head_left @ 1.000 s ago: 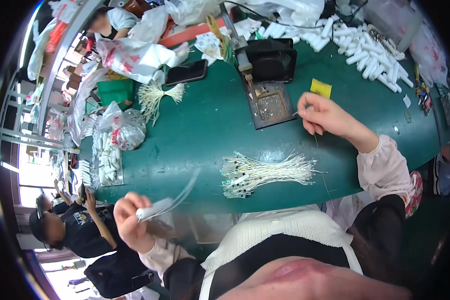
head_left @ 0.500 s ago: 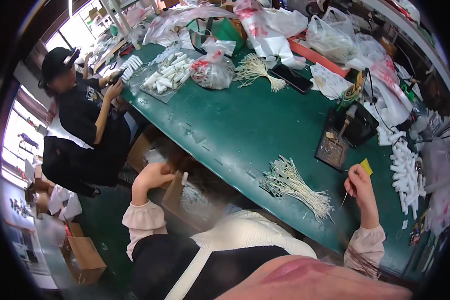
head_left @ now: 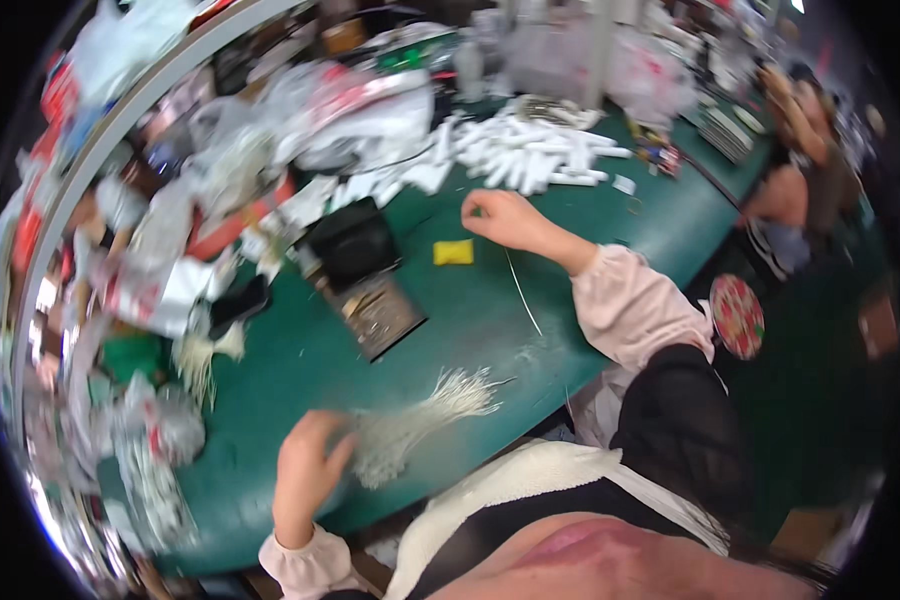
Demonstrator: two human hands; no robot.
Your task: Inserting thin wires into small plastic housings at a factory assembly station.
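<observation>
At the centre, my right hand point(head_left: 510, 218) is closed in a pinch, its fingertips near the pile of white tubes point(head_left: 540, 150). A thin white wire point(head_left: 523, 293) trails down from beneath that hand over the table; the pinch point itself is hidden. My left hand point(head_left: 312, 468) is lower left, thumb and fingers apart and slightly blurred, beside a bundle of pale wires point(head_left: 425, 420). Nothing shows between its fingers. Between the hands and farther back sit a small yellow packet point(head_left: 453, 252) and a dark metal tray point(head_left: 382, 312) with a black box-shaped holder point(head_left: 353, 240).
The green table point(head_left: 480, 340) curves across the view. At far left lie a dark phone point(head_left: 240, 303), a second wire bundle point(head_left: 202, 357) and plastic bags point(head_left: 170, 420). A round patterned stool seat point(head_left: 737, 316) stands right of the table. Another person point(head_left: 810, 150) is at far right.
My view has swung to the right. The left hand has come up from the box below the table's edge to the wire bundle. My right hand has moved toward the white tubes, wire still with it.
</observation>
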